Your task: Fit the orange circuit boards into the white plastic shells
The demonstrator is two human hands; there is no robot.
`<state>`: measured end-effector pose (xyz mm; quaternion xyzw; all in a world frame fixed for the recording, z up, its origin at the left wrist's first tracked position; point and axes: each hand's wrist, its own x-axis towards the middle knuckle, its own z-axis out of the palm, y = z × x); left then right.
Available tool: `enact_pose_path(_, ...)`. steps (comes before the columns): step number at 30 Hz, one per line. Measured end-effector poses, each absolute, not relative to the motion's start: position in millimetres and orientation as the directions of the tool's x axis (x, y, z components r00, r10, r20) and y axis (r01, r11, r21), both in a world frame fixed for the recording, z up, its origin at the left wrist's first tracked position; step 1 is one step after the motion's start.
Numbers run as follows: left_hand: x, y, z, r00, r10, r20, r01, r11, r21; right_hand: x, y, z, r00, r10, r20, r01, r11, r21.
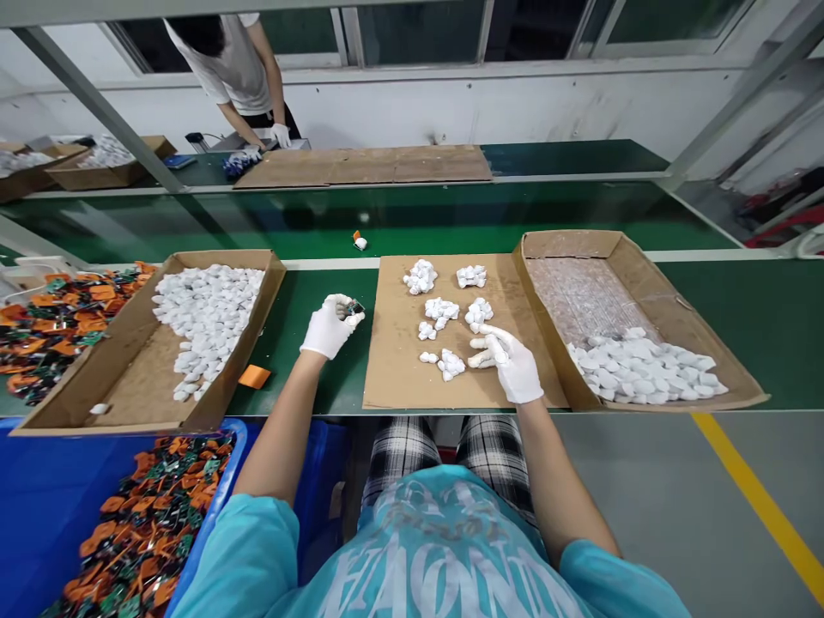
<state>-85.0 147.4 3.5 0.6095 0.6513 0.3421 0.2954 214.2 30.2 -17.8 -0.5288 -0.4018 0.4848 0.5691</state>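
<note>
My left hand (330, 327), in a white glove, is pinched on a small dark green and black part (353, 309), perhaps a little circuit board, above the green bench. My right hand (508, 360), also gloved, hovers over the right side of a flat cardboard sheet (399, 378), its fingers apart and nothing visible in them. Its fingertips are nearest to a small pile of white plastic pieces (479, 312). Other little piles lie around, including one cluster (451, 365) lower down and another cluster (421, 277) at the upper left of the sheet.
Left stands a cardboard box (138, 378) of white pieces; right, another box (682, 326) holds more. Orange and green parts (57, 318) heap at far left and fill a blue bin (241, 446). An orange piece (254, 376) lies nearby. A co-worker (235, 69) works across the line.
</note>
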Motion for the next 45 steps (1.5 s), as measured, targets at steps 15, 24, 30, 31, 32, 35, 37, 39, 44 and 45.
enact_pose_path(15,9,36,-13,0.144,0.980,-0.135,0.002,0.136,0.991,175,5,-14,-0.057,0.904,0.423,0.376,0.412,-0.830)
enact_pose_path(24,11,21,-4,0.242,0.958,-0.151,-0.316,0.225,0.922,162,4,-9,-0.151,0.797,0.584,0.559,0.557,-0.615)
enact_pose_path(30,12,21,0,0.249,0.942,-0.223,-0.457,0.318,0.831,161,1,-2,-0.130,0.871,0.473,0.349,0.487,-0.801)
enact_pose_path(31,12,20,0,0.250,0.943,-0.221,-0.465,0.317,0.827,160,2,-1,-0.104,0.889,0.447,0.311,0.456,-0.834)
enact_pose_path(32,12,19,0,0.249,0.943,-0.220,-0.464,0.315,0.828,159,2,0,-0.078,0.906,0.416,0.273,0.420,-0.865)
enact_pose_path(35,11,16,-4,0.222,0.950,-0.220,-0.420,0.297,0.858,152,2,2,-0.048,0.948,0.314,0.141,0.317,-0.938)
enact_pose_path(37,12,15,-8,0.193,0.958,-0.210,-0.384,0.271,0.883,146,2,1,-0.004,0.962,0.273,0.051,0.273,-0.961)
enact_pose_path(39,14,14,-12,0.169,0.966,-0.197,-0.375,0.248,0.893,142,2,-1,0.071,0.965,0.252,0.000,0.253,-0.967)
enact_pose_path(44,14,15,-9,0.129,0.967,-0.219,-0.385,0.252,0.888,151,1,-3,-0.061,0.956,0.287,0.189,0.294,-0.937)
enact_pose_path(45,12,16,-7,0.114,0.967,-0.228,-0.359,0.254,0.898,155,2,-2,-0.136,0.938,0.319,0.258,0.344,-0.903)
